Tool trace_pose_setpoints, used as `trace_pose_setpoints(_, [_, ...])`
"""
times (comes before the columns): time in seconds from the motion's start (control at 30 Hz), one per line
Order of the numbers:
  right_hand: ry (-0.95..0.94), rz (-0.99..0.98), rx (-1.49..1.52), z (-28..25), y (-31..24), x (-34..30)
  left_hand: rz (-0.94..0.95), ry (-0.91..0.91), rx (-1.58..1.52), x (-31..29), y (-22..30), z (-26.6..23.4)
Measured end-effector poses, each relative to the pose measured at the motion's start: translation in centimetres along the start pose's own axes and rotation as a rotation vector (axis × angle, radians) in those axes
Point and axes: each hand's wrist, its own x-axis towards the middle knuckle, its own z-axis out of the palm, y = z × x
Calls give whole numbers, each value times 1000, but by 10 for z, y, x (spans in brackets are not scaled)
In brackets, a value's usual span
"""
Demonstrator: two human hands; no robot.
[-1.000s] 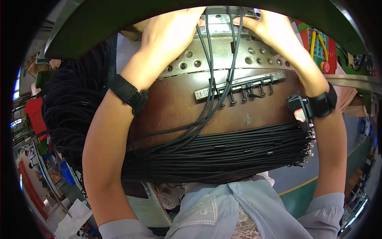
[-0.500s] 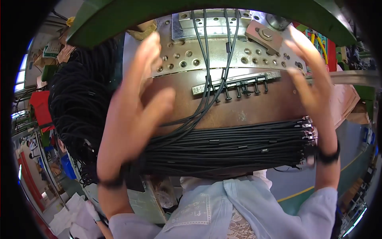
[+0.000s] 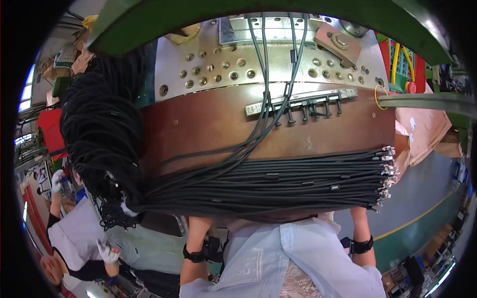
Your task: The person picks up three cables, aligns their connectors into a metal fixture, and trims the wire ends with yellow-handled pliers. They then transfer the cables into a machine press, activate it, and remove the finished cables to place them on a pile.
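Head: cables [image 3: 278, 185] along near tabletop [image 3: 208, 121] edge

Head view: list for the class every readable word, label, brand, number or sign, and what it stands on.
I locate lettering but don't copy it out.
Metal bar: characters at its left end.
Stitched patch on the light blue garment: lettering, only partly clear.
Pale tag on the black cables: print too small to read.
Green panel: any print too small to read.
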Motion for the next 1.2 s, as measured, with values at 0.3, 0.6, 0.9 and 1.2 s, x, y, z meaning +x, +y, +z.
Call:
trace_pose_setpoints(0.3, [-99, -61, -139, 5, 1, 6, 198, 170, 279, 16, -3, 4])
trace_pose_setpoints(0.6, [146, -219, -280, -61, 21, 45, 163, -483, 290, 3, 88, -53])
trace_pose_setpoints(0.9, [95, -844, -280, -108, -247, 232, 1159, -94, 87, 45, 244, 0])
trace_pose_setpoints(1.2, [-217, -548, -57, -98, -235, 250, 636, 265, 722, 65, 128, -114])
